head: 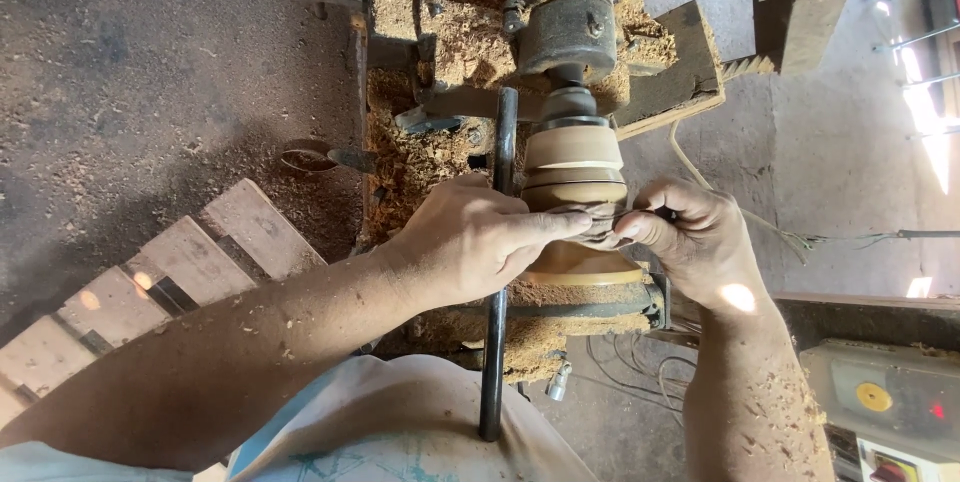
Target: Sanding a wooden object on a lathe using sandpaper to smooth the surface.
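Where the two hands meet, their fingers hide most of a small crumpled strip [600, 225], perhaps sandpaper, though I cannot tell. Sawdust buries much of the lathe bed [420, 157], and a black tool rest bar [500, 272] crosses before the turned wooden workpiece [575, 167]. Left hand [470, 242] and right hand [695, 242] pinch the strip closed against the workpiece's lower groove.

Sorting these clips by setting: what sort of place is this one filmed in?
Most likely a small woodturning workshop. A turned wooden piece sits mounted on a lathe, sawdust is heaped over the machine bed, and both hands, left hand and right hand, press something small against the wood.
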